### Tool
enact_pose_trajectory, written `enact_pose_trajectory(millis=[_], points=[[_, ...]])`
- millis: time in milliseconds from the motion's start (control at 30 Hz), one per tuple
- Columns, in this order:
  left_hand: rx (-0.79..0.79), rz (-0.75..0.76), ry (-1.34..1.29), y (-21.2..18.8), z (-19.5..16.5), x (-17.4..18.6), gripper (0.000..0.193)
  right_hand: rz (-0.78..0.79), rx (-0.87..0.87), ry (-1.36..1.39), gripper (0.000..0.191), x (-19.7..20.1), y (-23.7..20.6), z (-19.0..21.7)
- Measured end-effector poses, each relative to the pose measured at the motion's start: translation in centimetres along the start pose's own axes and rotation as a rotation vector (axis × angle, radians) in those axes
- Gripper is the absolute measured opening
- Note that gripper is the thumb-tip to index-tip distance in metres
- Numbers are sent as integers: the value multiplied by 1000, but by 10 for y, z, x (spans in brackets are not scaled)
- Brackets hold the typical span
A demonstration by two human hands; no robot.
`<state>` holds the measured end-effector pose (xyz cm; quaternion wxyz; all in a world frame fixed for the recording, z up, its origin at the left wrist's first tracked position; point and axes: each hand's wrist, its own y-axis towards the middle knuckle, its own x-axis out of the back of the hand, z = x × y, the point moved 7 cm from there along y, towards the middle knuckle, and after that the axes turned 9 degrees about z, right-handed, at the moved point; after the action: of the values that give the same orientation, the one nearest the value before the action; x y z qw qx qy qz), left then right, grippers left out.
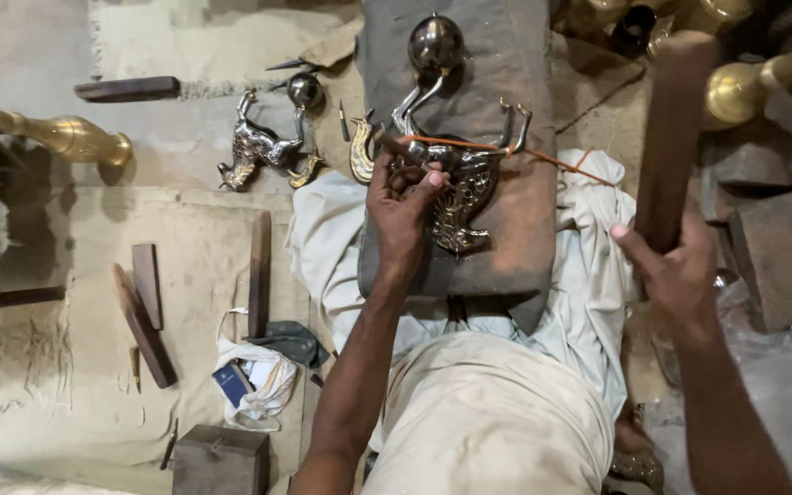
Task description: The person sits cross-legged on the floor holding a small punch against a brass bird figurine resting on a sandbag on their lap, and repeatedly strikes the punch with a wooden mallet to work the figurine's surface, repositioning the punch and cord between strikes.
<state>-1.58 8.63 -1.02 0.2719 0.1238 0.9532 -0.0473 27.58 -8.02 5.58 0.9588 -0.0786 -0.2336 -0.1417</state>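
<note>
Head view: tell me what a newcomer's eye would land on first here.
First, the shiny metal deer figure lying on a dark pad across the person's lap, with the left hand pressing a small tool against it. Next, the right hand gripping a thick wooden mallet raised at the right. A second, similar figure lies on the floor to the left, near a brass piece.

The left hand (402, 197) is pinching a thin chisel (394, 145), its tip touching a brass animal figure (456, 179) that is lying on a dark padded block (515, 229) across the person's lap. An orange string (543, 154) is running over the figure. The right hand (676, 275) is gripping a wooden mallet (676, 137), raised beside the block. A second metal figure (263, 147) is lying on the floor to the left, near wooden sticks (144, 312).
</note>
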Motion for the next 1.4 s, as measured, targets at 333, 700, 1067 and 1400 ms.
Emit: enact_pose_trajectory(millis=[333,700,1067,1400], points=[[-150,8,500,0,3,-16,55,11,469,-771,35,12,60,113],[-194,-49,518,3,6,-23,59,247,586,-1565,24,-25,118,196],[-243,109,507,12,16,-28,53,313,446,-1383,54,-9,126,195],[-230,143,677,22,3,-38,46,326,466,-1511,42,0,117,179]])
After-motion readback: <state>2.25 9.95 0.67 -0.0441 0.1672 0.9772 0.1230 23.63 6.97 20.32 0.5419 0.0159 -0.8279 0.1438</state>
